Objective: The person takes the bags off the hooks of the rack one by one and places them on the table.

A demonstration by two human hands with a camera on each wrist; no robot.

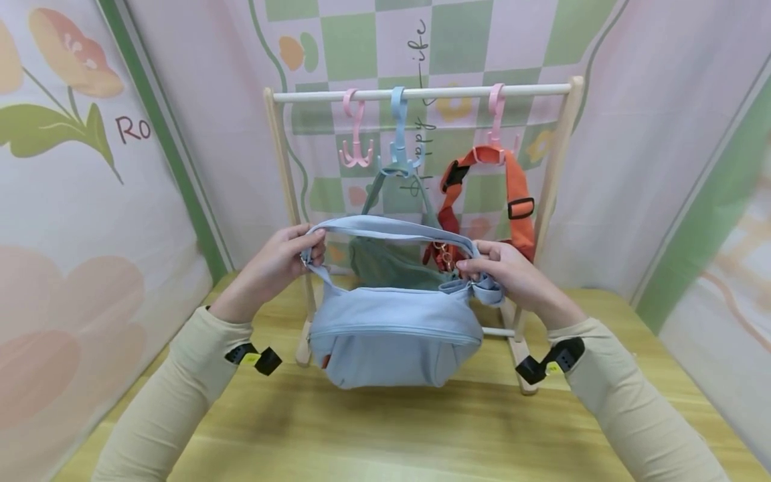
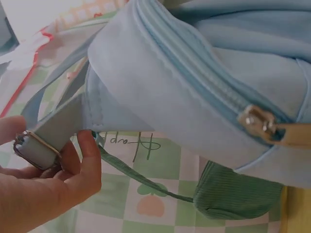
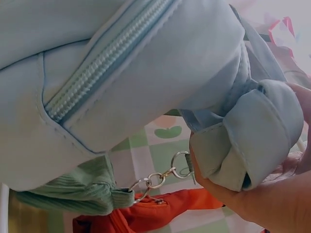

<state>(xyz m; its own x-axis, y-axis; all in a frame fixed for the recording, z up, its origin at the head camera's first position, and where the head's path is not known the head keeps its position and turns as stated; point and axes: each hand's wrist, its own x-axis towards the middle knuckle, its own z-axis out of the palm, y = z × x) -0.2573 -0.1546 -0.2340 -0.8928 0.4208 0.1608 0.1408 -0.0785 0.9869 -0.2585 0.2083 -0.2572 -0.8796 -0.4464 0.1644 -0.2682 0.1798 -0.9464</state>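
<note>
A: What were the fingers doing?

B: The left hand (image 1: 295, 248), at ten o'clock from the middle of the pale blue bag (image 1: 397, 355), had its fingers curled round the strap (image 1: 379, 226), close by a metal slider (image 2: 54, 150). The thumb lay on the opposite side, so it was a real grasp.

A: And the right hand (image 1: 512, 271)?

B: That sat at two o'clock, thumb and fingers bent in on the strap's other end, with a folded bundle (image 3: 262, 131) of the same band bunched against them.

A: Where was the bag itself?

B: Slung between both hands, in front of the rack (image 1: 448, 92), at six o'clock from its round white bar.

A: What was it made of?

B: Something smooth and matt; I couldn't tell whether cloth or leather. It was wide and rounded, with stitched seams, and a curved zip (image 1: 391, 329) ran across it to a shiny metal pull (image 2: 260, 124).

A: What else hung there?

B: At twelve o'clock from it, a green bag (image 1: 385, 264) in ribbed, corduroy-like cloth hung from a blue hook (image 1: 399, 127). At one o'clock, a flat orange strap (image 1: 520, 227) with a black buckle (image 1: 455, 175) looped over a pink hook (image 1: 495, 120).
</note>
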